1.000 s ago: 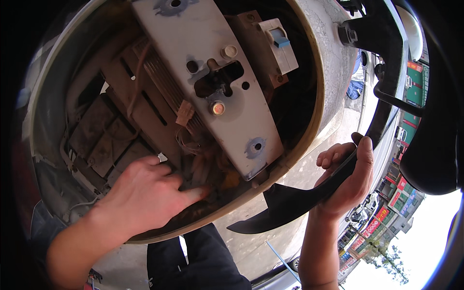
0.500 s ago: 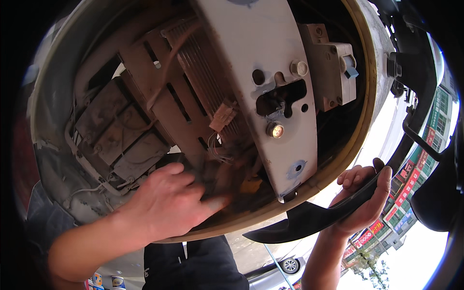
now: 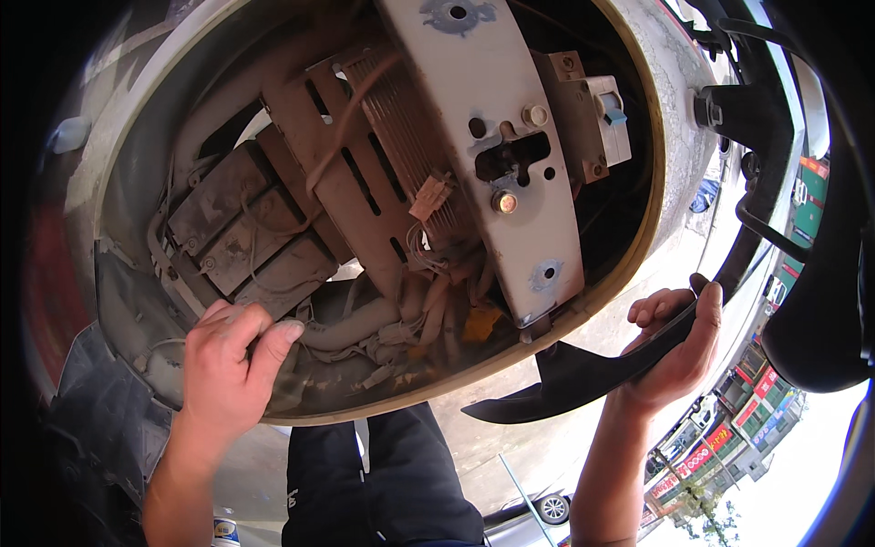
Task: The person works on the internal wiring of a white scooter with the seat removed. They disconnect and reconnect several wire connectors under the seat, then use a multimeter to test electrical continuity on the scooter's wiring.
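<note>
My left hand (image 3: 228,365) hovers over the lower left rim of an oval compartment, its fingers loosely curled and the thumb held apart. Nothing shows between them. Closest to it are dusty wrapped cables (image 3: 355,328) and a dirty block-shaped unit (image 3: 287,273). On the right, my right hand (image 3: 684,356) is wrapped round a curved black handle-like piece (image 3: 592,369), thumb on top. The pointed end of this piece reaches left, below the rim. A pale metal bracket (image 3: 510,246) with bolts and holes crosses the compartment above it.
A ribbed brown unit (image 3: 410,137) and a loose connector (image 3: 430,197) sit inside the compartment. Right of the bracket is a small switch box (image 3: 602,114). The yellowish rim (image 3: 643,219) surrounds everything. A black bar (image 3: 752,137) curves along the right side.
My left hand has drawn back left from the cables, and its outstretched finger has curled in. The right hand keeps its hold on the black piece. The view has shifted slightly.
</note>
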{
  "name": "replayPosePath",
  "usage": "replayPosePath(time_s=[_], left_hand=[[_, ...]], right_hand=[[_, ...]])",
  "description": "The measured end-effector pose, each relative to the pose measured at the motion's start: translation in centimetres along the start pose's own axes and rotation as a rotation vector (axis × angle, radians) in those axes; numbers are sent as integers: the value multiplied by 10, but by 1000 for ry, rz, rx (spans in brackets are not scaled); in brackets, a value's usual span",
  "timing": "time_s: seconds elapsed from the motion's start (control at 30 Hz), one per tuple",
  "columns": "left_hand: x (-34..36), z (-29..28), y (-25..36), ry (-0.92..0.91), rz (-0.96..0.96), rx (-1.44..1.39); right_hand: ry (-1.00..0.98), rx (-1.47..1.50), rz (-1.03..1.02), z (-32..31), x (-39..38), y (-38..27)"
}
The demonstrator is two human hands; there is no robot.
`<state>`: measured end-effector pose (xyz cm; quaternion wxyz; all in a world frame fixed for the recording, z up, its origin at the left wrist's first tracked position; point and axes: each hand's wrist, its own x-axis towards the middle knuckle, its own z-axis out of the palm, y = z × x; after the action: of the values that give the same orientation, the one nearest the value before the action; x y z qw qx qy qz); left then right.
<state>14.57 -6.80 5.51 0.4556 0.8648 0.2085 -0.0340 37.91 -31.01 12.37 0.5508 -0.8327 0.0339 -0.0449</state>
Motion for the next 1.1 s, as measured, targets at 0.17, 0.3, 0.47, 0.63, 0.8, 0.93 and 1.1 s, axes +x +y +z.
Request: replayPosePath(time_s=[0.17,0.3,0.47,0.63,0.8,0.93,1.1], left_hand=[[-12,12,13,7,-93,11],[-22,17,-2,-125,-11,-23],[12,29,9,-265,236,-110],[53,51,30,-520,493,36],[76,53,32,-764,585,133],[87,46,19,-783,595,29],[79,59,10,-652,633,-15]], right_hand=[[0,21,20,-5,3,3],[-44,63,23,-9,3,7],[-62,-30,32,-12,5,4],[-10,-122,42,-6,2,0],[-11,-131,56,-10,4,-1],[10,-165,71,-9,2,-4],[14,-208,58,-6,2,-3]])
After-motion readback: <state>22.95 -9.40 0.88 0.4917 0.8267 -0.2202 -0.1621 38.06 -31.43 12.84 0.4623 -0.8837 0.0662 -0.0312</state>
